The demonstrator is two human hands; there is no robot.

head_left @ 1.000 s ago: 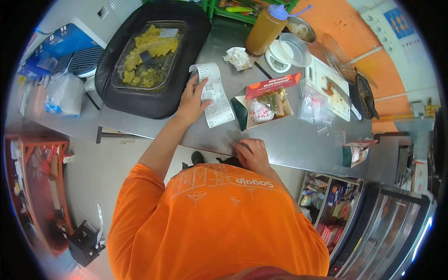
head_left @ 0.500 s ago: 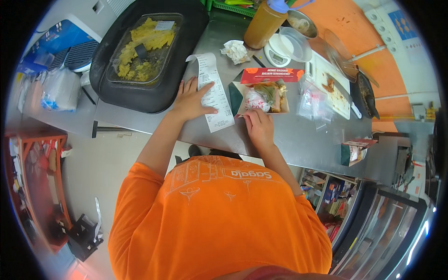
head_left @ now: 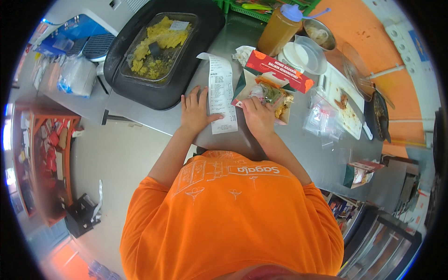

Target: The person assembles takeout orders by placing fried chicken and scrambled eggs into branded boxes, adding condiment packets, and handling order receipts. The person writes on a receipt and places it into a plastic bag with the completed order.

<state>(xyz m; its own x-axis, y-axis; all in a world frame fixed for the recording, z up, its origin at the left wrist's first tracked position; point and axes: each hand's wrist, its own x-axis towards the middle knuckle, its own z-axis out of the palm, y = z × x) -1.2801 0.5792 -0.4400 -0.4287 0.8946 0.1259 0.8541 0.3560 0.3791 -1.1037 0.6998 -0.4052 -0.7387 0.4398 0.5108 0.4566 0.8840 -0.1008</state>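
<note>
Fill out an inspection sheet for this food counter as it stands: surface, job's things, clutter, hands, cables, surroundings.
Surface: steel counter, crowded toward the back, with bare metal in front.
Job's things: open food box with a red lid, filled with food; long paper receipt lying flat beside it.
Clutter: black tray holding a clear dish of yellow food; amber bottle with a pale cap; clear plastic bags; metal bowl; second small box at the counter edge.
Hands: left hand lies flat at the receipt's edge; right hand rests on the food box.
Cables: nothing seen.
Surroundings: orange shelf to the left; blue crate behind it.
</note>
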